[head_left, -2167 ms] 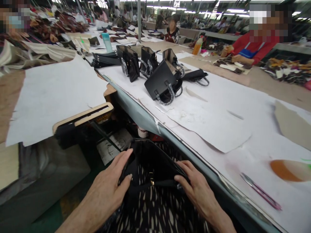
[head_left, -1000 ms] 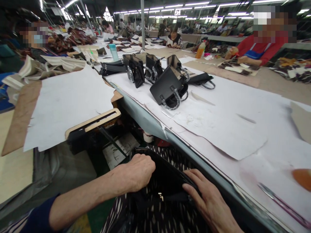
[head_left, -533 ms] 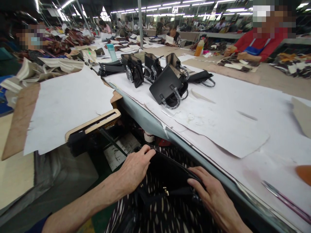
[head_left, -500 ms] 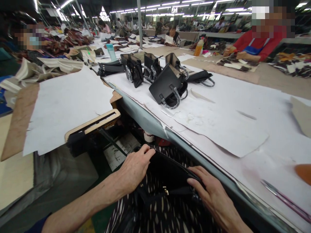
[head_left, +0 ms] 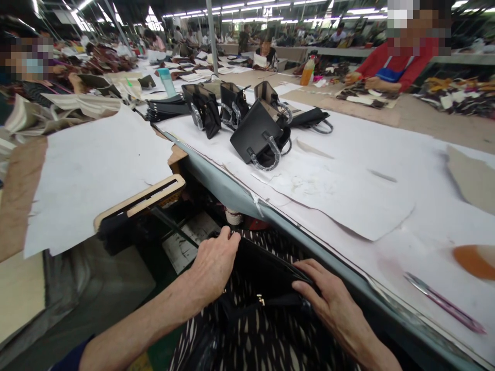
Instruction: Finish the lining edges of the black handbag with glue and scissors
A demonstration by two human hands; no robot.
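A black handbag (head_left: 257, 265) lies across my lap, over dark cloth patterned with pale flecks. My left hand (head_left: 216, 257) is closed on the bag's top edge at its left end. Toward the other end, my right hand (head_left: 325, 293) grips the same edge, thumb on the near side and fingers over the far side. Small gold-coloured metal fittings (head_left: 260, 299) show on the bag between my hands. The bag's lower part is hard to separate from the dark patterned cloth.
Several finished-looking black handbags (head_left: 259, 131) stand and lie on the white-covered table (head_left: 348, 175). A pink-handled tool (head_left: 444, 303) rests near its front edge. To the left are a wooden slotted frame (head_left: 139, 201) and a paper-covered board (head_left: 93, 165). A person in red (head_left: 406, 67) works across the table.
My view has turned slightly to the right, so the table and bags appear a little farther left. Both hands keep their hold on the handbag's edge.
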